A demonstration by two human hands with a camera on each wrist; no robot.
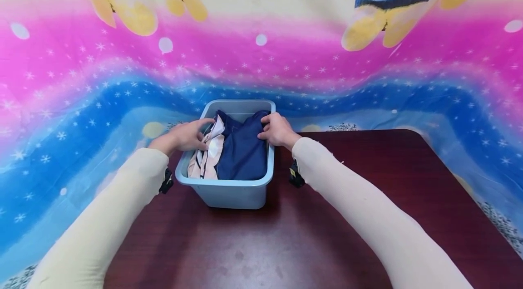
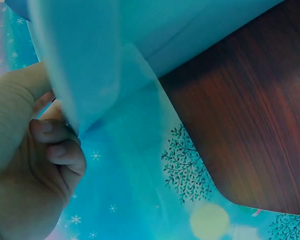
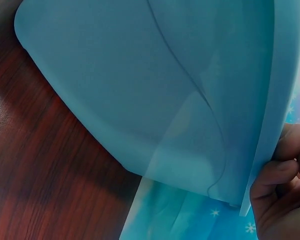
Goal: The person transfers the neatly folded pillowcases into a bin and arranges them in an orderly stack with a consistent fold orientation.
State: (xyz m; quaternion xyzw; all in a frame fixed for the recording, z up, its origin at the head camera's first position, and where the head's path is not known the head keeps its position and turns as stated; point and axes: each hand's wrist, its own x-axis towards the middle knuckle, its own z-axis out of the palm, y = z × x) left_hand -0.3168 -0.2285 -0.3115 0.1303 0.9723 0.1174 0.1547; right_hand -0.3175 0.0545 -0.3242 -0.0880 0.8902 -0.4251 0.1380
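A blue-grey plastic bin point(image 1: 237, 196) stands on the table with folded cloth inside. Navy cloth point(image 1: 243, 155) fills its middle and right; pale pink patterned cloth point(image 1: 208, 157) is bunched along its left. My left hand point(image 1: 185, 135) reaches over the left rim, thumb and forefinger spread about the pink cloth's upper folds. Over the right rim, my right hand point(image 1: 278, 130) holds the navy cloth's edge between thumb and fingers. The wrist views show the curled fingers of the left hand point(image 2: 35, 155) and right hand point(image 3: 285, 185) beside the bin's walls, which hide the fingertips.
The dark red-brown table point(image 1: 359, 180) extends in front and to the right, with a rounded far right corner. Patterned pink and blue fabric point(image 1: 302, 57) hangs behind it and around its sides. A small black device point(image 1: 296, 174) sits at the right wrist.
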